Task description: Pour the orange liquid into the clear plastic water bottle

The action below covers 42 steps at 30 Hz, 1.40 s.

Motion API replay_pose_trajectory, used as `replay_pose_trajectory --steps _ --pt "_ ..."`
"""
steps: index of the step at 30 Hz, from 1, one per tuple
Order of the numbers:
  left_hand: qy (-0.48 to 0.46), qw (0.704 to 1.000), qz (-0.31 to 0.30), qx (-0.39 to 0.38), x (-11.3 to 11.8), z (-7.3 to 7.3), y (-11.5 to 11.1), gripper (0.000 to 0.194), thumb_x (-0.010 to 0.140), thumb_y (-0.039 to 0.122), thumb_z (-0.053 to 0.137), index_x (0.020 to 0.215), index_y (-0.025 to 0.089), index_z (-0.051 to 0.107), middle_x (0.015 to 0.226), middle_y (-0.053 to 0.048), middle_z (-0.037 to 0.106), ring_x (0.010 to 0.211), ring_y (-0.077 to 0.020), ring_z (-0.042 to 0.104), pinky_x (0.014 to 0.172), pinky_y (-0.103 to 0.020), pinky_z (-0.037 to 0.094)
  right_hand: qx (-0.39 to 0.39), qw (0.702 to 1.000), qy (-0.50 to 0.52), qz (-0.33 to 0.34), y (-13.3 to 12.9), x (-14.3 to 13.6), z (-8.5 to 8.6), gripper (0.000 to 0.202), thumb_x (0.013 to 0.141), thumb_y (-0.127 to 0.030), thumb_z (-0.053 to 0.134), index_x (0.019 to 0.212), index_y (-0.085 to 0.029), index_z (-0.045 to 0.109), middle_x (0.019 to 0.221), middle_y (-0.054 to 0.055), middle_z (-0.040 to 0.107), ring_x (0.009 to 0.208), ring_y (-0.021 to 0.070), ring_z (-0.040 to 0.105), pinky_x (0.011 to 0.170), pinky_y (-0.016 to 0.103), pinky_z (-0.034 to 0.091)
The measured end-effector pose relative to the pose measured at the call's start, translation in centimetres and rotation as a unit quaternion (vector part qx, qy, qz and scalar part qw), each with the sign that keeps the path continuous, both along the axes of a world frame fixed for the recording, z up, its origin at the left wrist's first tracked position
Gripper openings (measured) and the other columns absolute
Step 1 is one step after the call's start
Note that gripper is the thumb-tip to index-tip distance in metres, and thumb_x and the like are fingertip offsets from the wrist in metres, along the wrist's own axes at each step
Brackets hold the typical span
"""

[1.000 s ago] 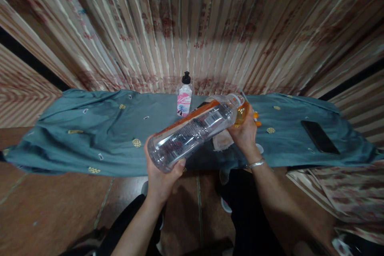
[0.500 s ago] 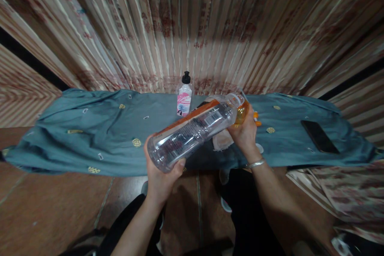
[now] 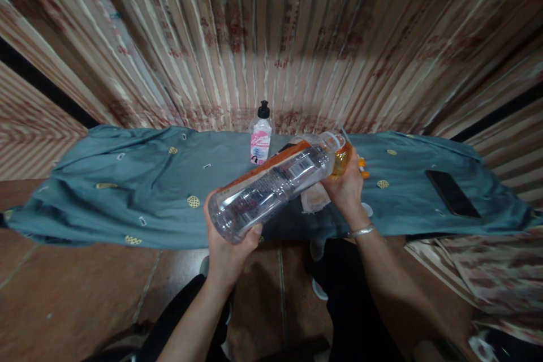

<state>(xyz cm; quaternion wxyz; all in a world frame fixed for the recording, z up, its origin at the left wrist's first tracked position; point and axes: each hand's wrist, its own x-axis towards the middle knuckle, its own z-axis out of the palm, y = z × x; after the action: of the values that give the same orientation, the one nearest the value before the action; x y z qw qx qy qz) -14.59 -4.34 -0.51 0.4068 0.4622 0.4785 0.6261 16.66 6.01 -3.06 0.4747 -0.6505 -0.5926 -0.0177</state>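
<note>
My left hand point(image 3: 231, 251) is wrapped round the base of a large clear bottle point(image 3: 271, 189) with an orange-edged label. The bottle tilts, its neck up to the right against a small clear container of amber liquid point(image 3: 341, 161). That container is gripped in my right hand point(image 3: 347, 186), which has a bracelet at the wrist. Whether liquid passes between the two cannot be made out. Under the bottle's neck end lies a pale cloth-like item point(image 3: 314, 199), partly hidden. A pump-topped bottle with a pink label point(image 3: 261, 138) stands upright behind the large bottle.
A teal patterned cloth point(image 3: 169, 181) covers the narrow table. On its right lies a black phone point(image 3: 452, 193). An orange item point(image 3: 363, 168) and a white round cap point(image 3: 367, 210) are beside my right hand. A pleated curtain point(image 3: 271, 28) hangs behind the table.
</note>
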Motion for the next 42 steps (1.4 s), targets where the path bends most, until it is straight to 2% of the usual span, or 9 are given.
replay_pose_trajectory --steps 11,16,24,30,34,42 --pt "0.003 1.0 -0.006 0.014 -0.02 -0.45 0.03 0.092 0.069 0.045 0.11 0.141 0.021 0.059 0.138 -0.019 0.08 0.123 -0.0385 0.085 0.111 -0.054 0.069 0.003 1.0 0.005 0.001 0.13 -0.19 0.01 0.093 0.086 -0.06 0.085 0.162 -0.02 0.051 0.149 0.024 0.077 0.137 0.0444 0.078 0.114 0.066 0.067" --pt "0.0 1.0 -0.003 0.007 -0.06 -0.51 -0.02 0.093 0.071 0.046 0.109 0.144 0.021 0.057 0.14 -0.019 0.079 0.124 -0.0376 0.084 0.112 -0.054 0.069 0.002 1.0 0.012 0.006 0.09 -0.2 0.01 0.092 0.085 -0.059 0.085 0.162 -0.022 0.05 0.15 0.023 0.077 0.139 0.0437 0.077 0.116 0.066 0.065" --pt "-0.01 1.0 0.003 -0.013 0.03 -0.27 -0.03 0.093 0.066 0.047 0.111 0.139 0.021 0.059 0.14 -0.02 0.077 0.127 -0.0404 0.082 0.116 -0.057 0.066 0.01 1.0 0.0 -0.006 0.19 0.09 -0.24 0.097 0.084 -0.066 0.087 0.163 -0.022 0.053 0.153 0.024 0.077 0.138 0.0442 0.079 0.115 0.067 0.066" --pt "-0.001 1.0 -0.005 0.001 -0.09 -0.39 -0.07 0.09 0.068 0.046 0.11 0.139 0.022 0.06 0.138 -0.018 0.079 0.125 -0.0386 0.083 0.112 -0.055 0.069 -0.003 1.0 -0.007 -0.004 0.16 0.23 -0.26 0.101 0.084 -0.061 0.087 0.168 -0.022 0.047 0.153 0.024 0.076 0.137 0.045 0.078 0.115 0.071 0.065" --pt "-0.009 1.0 -0.011 0.002 -0.19 -0.59 -0.03 0.092 0.07 0.046 0.109 0.142 0.022 0.057 0.141 -0.019 0.078 0.127 -0.0387 0.083 0.115 -0.058 0.067 0.001 1.0 -0.004 -0.001 0.17 0.07 -0.23 0.094 0.087 -0.06 0.084 0.165 -0.022 0.048 0.151 0.023 0.076 0.136 0.0429 0.078 0.115 0.067 0.066" --pt "-0.013 1.0 0.012 -0.007 0.5 0.25 -0.14 0.094 0.066 0.054 0.109 0.139 0.023 0.058 0.137 -0.017 0.078 0.122 -0.0376 0.083 0.112 -0.056 0.068 0.007 1.0 0.001 -0.002 0.2 0.09 -0.24 0.094 0.085 -0.061 0.087 0.163 -0.023 0.051 0.153 0.023 0.076 0.138 0.0436 0.078 0.116 0.068 0.066"
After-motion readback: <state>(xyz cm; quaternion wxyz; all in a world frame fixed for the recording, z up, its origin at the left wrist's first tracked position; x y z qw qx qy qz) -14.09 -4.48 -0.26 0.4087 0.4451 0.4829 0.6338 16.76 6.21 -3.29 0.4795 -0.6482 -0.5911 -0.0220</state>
